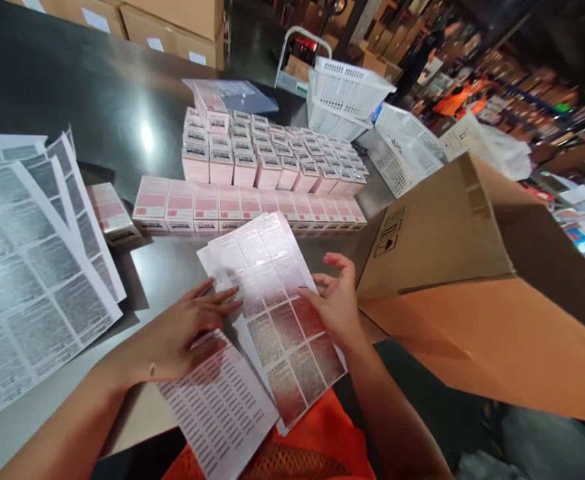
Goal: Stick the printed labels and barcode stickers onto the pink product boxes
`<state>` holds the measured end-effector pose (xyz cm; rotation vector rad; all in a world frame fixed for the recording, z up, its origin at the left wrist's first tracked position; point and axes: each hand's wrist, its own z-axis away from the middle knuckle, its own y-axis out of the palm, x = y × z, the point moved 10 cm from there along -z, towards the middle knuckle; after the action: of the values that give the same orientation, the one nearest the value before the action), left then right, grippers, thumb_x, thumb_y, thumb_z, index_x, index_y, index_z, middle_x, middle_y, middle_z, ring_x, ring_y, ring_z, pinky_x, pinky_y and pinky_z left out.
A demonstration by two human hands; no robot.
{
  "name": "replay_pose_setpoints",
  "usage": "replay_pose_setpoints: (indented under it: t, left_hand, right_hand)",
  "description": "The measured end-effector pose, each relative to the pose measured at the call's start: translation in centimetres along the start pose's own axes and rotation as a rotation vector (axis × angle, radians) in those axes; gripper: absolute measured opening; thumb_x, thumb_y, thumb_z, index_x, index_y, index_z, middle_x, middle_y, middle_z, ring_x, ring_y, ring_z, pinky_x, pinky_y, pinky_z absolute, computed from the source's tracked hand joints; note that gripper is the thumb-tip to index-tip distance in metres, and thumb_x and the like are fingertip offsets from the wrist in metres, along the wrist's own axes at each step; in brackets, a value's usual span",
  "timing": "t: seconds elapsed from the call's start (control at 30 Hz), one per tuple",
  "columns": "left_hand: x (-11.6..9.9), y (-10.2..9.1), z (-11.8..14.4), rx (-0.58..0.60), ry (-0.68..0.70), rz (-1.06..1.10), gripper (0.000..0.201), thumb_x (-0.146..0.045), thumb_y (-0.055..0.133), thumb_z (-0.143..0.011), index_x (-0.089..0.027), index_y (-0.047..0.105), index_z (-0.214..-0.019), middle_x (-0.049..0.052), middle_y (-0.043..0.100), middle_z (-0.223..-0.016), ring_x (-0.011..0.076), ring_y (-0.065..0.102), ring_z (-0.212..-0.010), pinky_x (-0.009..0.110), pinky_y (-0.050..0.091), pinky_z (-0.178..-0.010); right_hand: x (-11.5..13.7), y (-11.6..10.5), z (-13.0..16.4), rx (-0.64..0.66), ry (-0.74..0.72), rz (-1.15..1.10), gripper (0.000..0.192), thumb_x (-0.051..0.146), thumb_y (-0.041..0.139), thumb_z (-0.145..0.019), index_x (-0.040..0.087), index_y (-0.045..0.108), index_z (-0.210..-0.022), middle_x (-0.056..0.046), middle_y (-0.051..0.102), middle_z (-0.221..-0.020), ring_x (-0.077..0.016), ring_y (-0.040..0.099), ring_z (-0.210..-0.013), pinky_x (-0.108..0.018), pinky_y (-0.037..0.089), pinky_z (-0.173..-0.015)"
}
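Bare dark tabletop (72,87) stretches wide at the far left, while the near edge is crowded: a large cardboard box (472,267) lies on its side close at the right, and label sheets (27,280) fan out at the left. The left hand (182,333) has its fingers spread flat, fingertips pressing on the glossy sticker sheet (277,300) near its left edge. The right hand (335,300) is half open; its thumb pinches the sheet's right edge and the other fingers are loose. The sheet stays tilted over the near table edge, above a second printed sheet (222,407). Behind it lies one row of about ten pink cartons (247,203). Farther back many upright pink cartons (272,157) stand packed; their exact number cannot be told. One single carton (112,213) lies apart at the left. Two stacked white baskets (345,93) stand behind.
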<state>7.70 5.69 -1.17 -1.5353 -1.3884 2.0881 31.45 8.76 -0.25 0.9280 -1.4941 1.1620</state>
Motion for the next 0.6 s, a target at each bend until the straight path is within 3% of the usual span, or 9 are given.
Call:
replay_pose_setpoints:
  t: [0.17,0.33,0.47,0.53,0.6]
  left_hand:
    - [-2.0,-2.1,0.7,-0.115,0.106,-0.030,0.019,-0.017,0.052,-0.088,-0.021,0.069,-0.080,0.002,0.048,-0.154,0.0239,0.027,-0.151,0.049,0.006,-0.128]
    - [-2.2,0.5,0.1,0.056,0.163,0.058,0.015,-0.013,0.056,-0.082,-0.021,0.068,-0.077,0.002,0.047,-0.154,0.0248,0.027,-0.151,0.049,0.005,-0.128]
    - [-1.0,2.3,-0.7,0.134,0.081,0.132,0.014,-0.013,0.058,-0.080,-0.020,0.065,-0.070,0.004,0.051,-0.151,0.0250,0.032,-0.149,0.050,0.006,-0.127]
    - [-0.7,2.4,-0.9,0.141,0.053,0.159,0.016,-0.015,0.057,-0.081,-0.020,0.064,-0.067,0.004,0.052,-0.150,0.0255,0.033,-0.149,0.051,0.006,-0.127]
    - [-0.6,2.4,-0.9,0.141,0.044,0.172,0.018,-0.017,0.057,-0.083,-0.021,0.064,-0.067,0.003,0.052,-0.150,0.0254,0.032,-0.149,0.051,0.006,-0.127]
  right_hand:
    - [2.1,1.1,-4.0,-0.065,-0.138,-0.053,0.082,0.034,0.087,-0.052,0.034,0.033,-0.113,-0.006,0.038,-0.131,-0.0153,0.059,-0.092,-0.030,0.056,-0.071]
    - [2.5,4.0,-8.9,-0.104,-0.188,-0.055,0.087,0.029,0.086,-0.047,0.032,0.032,-0.116,-0.009,0.035,-0.137,-0.0169,0.060,-0.094,-0.034,0.055,-0.076]
    - [4.5,2.0,-6.4,-0.218,-0.264,-0.001,0.072,0.029,0.083,-0.059,0.032,0.035,-0.112,-0.005,0.050,-0.125,-0.0173,0.061,-0.097,-0.037,0.053,-0.088]
    - [3.8,1.7,-3.9,-0.096,-0.147,-0.056,0.063,0.032,0.081,-0.064,0.031,0.037,-0.108,-0.001,0.061,-0.105,-0.0172,0.064,-0.091,-0.037,0.053,-0.087]
    - [1.7,2.1,-0.8,0.063,0.067,-0.050,0.060,0.033,0.082,-0.066,0.030,0.039,-0.109,0.003,0.065,-0.086,-0.0169,0.065,-0.083,-0.035,0.053,-0.081]
